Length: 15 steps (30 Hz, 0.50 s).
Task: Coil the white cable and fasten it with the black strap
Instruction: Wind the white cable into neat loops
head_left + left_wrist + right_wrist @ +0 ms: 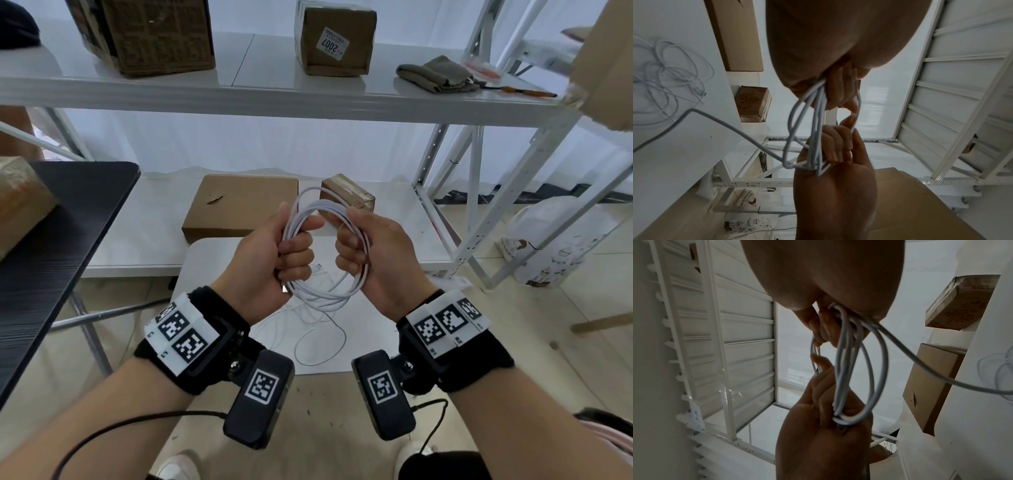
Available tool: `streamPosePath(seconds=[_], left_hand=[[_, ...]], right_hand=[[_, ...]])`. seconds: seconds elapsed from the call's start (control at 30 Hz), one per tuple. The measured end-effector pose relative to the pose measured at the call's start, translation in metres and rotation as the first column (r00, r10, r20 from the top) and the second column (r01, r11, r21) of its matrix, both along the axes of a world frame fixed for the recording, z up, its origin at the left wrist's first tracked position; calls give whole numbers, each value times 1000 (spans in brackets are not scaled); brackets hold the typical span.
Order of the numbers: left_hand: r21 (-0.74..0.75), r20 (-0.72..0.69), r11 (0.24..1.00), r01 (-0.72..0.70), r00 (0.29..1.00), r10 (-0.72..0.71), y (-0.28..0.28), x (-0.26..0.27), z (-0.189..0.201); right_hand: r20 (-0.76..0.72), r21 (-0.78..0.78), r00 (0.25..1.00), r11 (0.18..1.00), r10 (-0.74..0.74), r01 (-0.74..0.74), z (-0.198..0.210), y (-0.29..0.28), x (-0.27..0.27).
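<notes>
Both hands hold a coil of white cable [322,297] in the air above a small white table [212,260]. My left hand [291,253] grips the coil's left side in a fist, thumb up. My right hand [352,250] curls its fingers round the right side. The loops hang between the two fists in the left wrist view [816,121] and the right wrist view [846,361]. A free tail [715,118] runs down to a loose heap of cable [318,342] on the table. A thin dark sliver shows beside the cable at my right fingers; I cannot tell whether it is the black strap.
A flat cardboard box [239,205] and a small taped box [349,195] lie on the low white shelf behind the hands. The white rack frame [445,192] stands to the right, a black table [68,240] to the left, and a white bag [548,246] sits on the floor.
</notes>
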<state>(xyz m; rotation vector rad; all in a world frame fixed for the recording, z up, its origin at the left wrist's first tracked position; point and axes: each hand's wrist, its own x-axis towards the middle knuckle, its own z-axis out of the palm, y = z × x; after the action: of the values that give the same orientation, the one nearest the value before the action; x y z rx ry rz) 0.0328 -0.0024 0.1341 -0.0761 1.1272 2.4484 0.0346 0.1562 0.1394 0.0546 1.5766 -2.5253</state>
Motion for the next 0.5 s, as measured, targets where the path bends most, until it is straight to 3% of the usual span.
streamPosePath(seconds=[0.27,0.5], left_hand=[[81,-21,997,6,1000,-4,-4,0,0],[111,-42,993,-26,999,31,-2,2,0]], right_hand=[[13,127,1000,992,4,-6,1,-3,4],[-22,-41,999,999,-37,36,-2,-2,1]])
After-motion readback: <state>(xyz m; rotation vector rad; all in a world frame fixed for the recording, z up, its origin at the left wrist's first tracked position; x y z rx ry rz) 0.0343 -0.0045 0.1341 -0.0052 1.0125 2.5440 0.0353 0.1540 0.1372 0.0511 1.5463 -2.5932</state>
